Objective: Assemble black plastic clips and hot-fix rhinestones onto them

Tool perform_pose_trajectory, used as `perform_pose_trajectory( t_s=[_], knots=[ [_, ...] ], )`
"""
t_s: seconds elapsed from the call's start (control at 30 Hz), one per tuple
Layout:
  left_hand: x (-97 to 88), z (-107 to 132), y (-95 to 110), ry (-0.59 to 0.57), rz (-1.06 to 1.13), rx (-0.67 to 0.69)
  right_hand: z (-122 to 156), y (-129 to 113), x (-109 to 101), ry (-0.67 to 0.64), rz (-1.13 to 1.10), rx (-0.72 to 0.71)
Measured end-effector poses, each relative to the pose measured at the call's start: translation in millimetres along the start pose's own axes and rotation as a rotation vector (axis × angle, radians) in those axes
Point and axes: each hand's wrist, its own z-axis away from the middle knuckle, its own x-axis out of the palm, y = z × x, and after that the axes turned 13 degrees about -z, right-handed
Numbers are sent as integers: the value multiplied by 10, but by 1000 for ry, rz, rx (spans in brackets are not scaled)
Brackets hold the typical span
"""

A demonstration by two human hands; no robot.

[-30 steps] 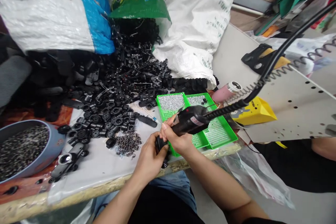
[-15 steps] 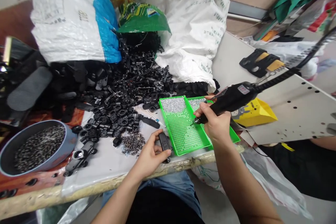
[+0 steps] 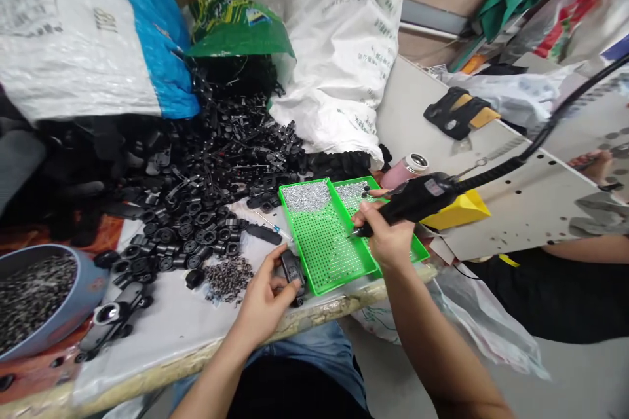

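Gripping an electric driver over a screw tray, with a black part pinned just beside it

Grasping a long, rounded black plastic part (image 3: 291, 272) with the left hand (image 3: 268, 301), thumb near the front end, fingers along the left side. Lying on the white-sheeted bench (image 3: 171, 334), near its front edge and just left of a perforated green plastic tray (image 3: 305, 236), the nearer of 2. Cannot tell whether touching the tray wall.

Clasping a thick, black, cylindrical electric screwdriver (image 3: 413, 200) in the right hand (image 3: 393, 239), slanted down to the left, with the tip above the green tray near its right wall. Cannot tell whether touching a screw there or carrying 1.

Could miss or drop a screw by tilting the tip off its hole or pulling away too sharply. Could drift off aim through any tug from the ribbed black cable (image 3: 555, 124), trailing to the upper right. Could scatter the heaped small silver screws (image 3: 307, 196) by knocking the tray wall with the tool or the part. Could let the part twist or slide off the front edge through a loose hold at 1 end. Could sweep away the loose pile of tiny dark metal pieces (image 3: 228, 277) with a careless move of the left hand, being so close by.
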Motion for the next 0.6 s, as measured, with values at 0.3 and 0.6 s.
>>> perform_pose_trajectory(
  t_s=[0.3,0.6],
  knots=[
    [-233,159,159,70,178,-11,-388,-395,-249,243,291,-465],
    [-629,347,255,310,141,40,-12,188,969,-983,831,-392]
  ],
)
